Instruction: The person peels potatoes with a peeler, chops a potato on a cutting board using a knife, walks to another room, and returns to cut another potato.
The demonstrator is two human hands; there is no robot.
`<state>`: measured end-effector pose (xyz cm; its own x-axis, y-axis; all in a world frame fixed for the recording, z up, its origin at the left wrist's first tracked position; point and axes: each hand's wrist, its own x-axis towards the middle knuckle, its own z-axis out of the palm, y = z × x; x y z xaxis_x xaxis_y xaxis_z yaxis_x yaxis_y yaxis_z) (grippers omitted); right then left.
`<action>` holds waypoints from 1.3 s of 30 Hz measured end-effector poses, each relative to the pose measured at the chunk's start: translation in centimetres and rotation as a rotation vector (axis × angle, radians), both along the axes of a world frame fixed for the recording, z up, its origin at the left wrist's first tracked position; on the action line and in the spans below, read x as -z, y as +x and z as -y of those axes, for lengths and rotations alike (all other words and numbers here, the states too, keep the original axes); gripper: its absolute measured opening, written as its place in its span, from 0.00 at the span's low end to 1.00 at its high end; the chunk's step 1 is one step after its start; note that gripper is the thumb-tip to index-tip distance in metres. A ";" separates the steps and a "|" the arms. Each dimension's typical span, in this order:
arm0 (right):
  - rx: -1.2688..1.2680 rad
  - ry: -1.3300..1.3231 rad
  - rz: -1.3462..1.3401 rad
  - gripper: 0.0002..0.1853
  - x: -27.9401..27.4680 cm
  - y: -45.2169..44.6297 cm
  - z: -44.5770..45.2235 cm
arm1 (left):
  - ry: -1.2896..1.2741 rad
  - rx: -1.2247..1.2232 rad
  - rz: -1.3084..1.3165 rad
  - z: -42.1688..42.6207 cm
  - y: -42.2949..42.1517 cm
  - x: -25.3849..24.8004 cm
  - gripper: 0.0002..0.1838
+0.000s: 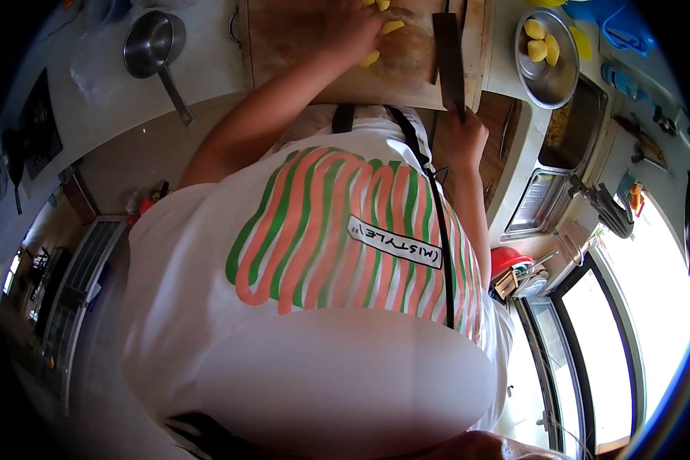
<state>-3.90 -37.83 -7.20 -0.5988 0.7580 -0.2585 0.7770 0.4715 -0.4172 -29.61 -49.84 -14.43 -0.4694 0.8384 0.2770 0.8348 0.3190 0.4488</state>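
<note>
At the top of the head view, my left hand (353, 32) is over the wooden cutting board (299, 57), its fingers curled down on pale yellow potato pieces (392, 27). The hand and the frame's upper edge hide part of the fingers and of what lies under them. Closed round a handle, my right hand (466, 139) holds a dark, broad-bladed cleaver (449, 61). The blade points away from me above the right part of the board, apart from the potato pieces. Right of the board, a metal bowl (550, 83) contains several peeled potatoes (537, 50).
A saucepan (149, 44) stands on the left counter, its handle towards me. A steel sink (569, 138) is at the right, with grey gloves (609, 211) nearby. Blue and yellow items lie behind the bowl. A red basin (507, 261) is lower right, near the windows.
</note>
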 end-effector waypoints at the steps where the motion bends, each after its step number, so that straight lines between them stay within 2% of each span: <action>1: -0.042 0.039 -0.002 0.17 0.3 0.0 0.2 | -0.008 -0.006 0.016 0.1 0.2 0.2 0.10; 8: -0.154 0.085 0.017 0.15 -1.0 -1.8 1.7 | 0.016 -0.049 -0.039 0.9 0.8 1.3 0.10; 15: -0.227 0.126 0.186 0.13 0.2 -2.3 2.5 | -0.008 -0.004 -0.035 1.1 0.7 1.0 0.12; 18: -0.253 0.162 0.313 0.12 0.7 -3.9 3.2 | 0.020 -0.027 -0.115 0.9 0.7 1.7 0.12; 21: -0.223 0.125 0.242 0.14 0.4 -4.6 2.7 | -0.084 -0.039 -0.070 1.2 1.2 1.4 0.10; 27: -0.176 0.112 0.038 0.16 -1.3 -4.2 2.7 | 0.017 -0.069 -0.062 1.1 2.1 3.8 0.08; 30: -0.206 0.102 0.132 0.16 -0.8 -4.0 3.1 | 0.011 -0.129 0.006 0.5 2.8 4.1 0.08; 31: -0.217 0.067 0.233 0.16 -0.3 -4.0 2.9 | 0.003 -0.116 0.009 0.6 2.7 4.1 0.08; 34: -0.220 0.082 0.305 0.16 0.8 -4.0 3.0 | 0.015 -0.092 0.005 0.9 2.6 3.3 0.09; 39: -0.215 0.117 0.208 0.16 0.0 -3.7 2.3 | 0.100 -0.087 0.021 1.2 2.3 3.1 0.09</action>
